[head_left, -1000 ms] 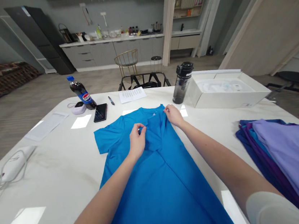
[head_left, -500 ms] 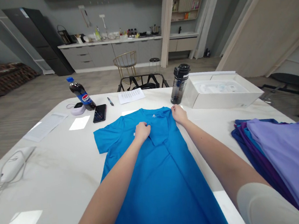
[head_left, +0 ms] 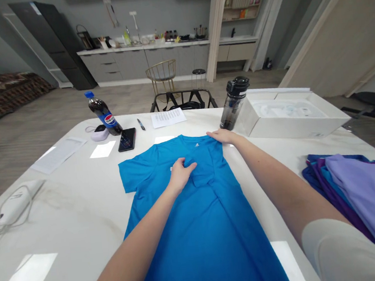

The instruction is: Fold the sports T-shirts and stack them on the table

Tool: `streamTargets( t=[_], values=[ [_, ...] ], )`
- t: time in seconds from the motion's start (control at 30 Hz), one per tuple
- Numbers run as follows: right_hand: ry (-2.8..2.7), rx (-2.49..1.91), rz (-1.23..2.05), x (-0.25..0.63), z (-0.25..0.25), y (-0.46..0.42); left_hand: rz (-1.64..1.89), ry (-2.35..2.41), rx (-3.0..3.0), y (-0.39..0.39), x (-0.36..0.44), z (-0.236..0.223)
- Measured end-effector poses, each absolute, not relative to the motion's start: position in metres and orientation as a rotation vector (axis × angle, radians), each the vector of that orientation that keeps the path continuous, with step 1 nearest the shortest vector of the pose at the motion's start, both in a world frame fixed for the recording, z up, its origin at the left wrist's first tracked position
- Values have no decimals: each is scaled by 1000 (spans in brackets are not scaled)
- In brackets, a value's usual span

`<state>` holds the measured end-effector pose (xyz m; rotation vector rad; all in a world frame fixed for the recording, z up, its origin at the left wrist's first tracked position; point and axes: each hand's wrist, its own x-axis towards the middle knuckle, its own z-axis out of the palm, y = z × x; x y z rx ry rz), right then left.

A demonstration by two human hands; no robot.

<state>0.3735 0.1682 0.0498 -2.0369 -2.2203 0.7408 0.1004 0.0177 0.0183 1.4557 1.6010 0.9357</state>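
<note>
A blue T-shirt [head_left: 193, 244] lies on the white table, its neckline at the far side and its left sleeve spread out flat. The right sleeve is folded inward over the chest. My left hand [head_left: 181, 176] rests on the chest, thumb and fingers apart, by the end of the folded sleeve. Up at the right shoulder, next to the collar, my right hand [head_left: 224, 136] lies on the cloth with fingers stretched out. Its thumb is hard to see.
A dark tumbler [head_left: 234, 103] and an open white box [head_left: 281, 126] stand beyond my right hand. Folded shirts [head_left: 372, 195] are stacked at right. A cola bottle [head_left: 105, 114], a phone [head_left: 127, 139], a pen [head_left: 141, 124], papers [head_left: 169, 117] and a power strip [head_left: 16, 205] lie around the left and far side.
My left hand has opened from a pinch on the sleeve cloth. My right hand has gone from gripping the shoulder edge to lying flatter, nearer the collar. The view has shifted slightly.
</note>
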Motion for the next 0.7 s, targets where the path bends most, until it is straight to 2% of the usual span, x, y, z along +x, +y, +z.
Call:
streamTargets(
  t=[0.1,0.27,0.33,0.43,0.6,0.7],
  values=[
    [-2231,-2133,735,381,51,168,858,1643,1616,15,102,26],
    [-2160,-2143,396,385,53,163,1245,1691,1546,15,111,45],
    [-2135,-2142,283,381,53,161,1300,1745,1474,26,112,49],
    [-2036,-2231,149,371,50,157,1146,1870,1455,48,104,45],
    [-1984,-2247,100,360,38,149,663,2050,1690,54,83,40],
    [-1832,-2195,14,353,35,138,688,2075,2043,39,82,41]
  ],
)
